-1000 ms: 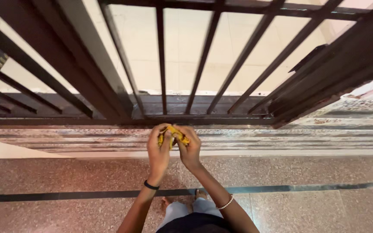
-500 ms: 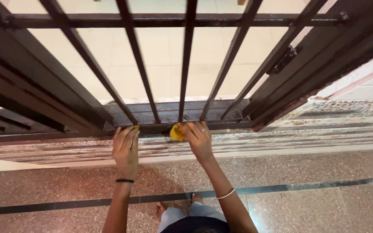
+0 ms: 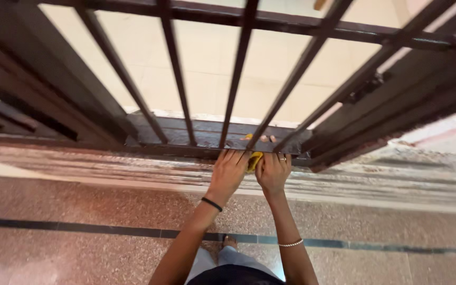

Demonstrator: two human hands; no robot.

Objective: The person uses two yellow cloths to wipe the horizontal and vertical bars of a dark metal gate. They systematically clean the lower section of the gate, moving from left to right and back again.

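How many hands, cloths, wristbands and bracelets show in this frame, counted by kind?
Hands: 2, the left hand and the right hand
Yellow cloth: 1
Black wristband: 1
Pale bracelet: 1
Total: 5

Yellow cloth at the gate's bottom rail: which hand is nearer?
Neither clearly: the yellow cloth sits between both hands. The left hand presses against its left side, the right hand against its right, at the bottom rail.
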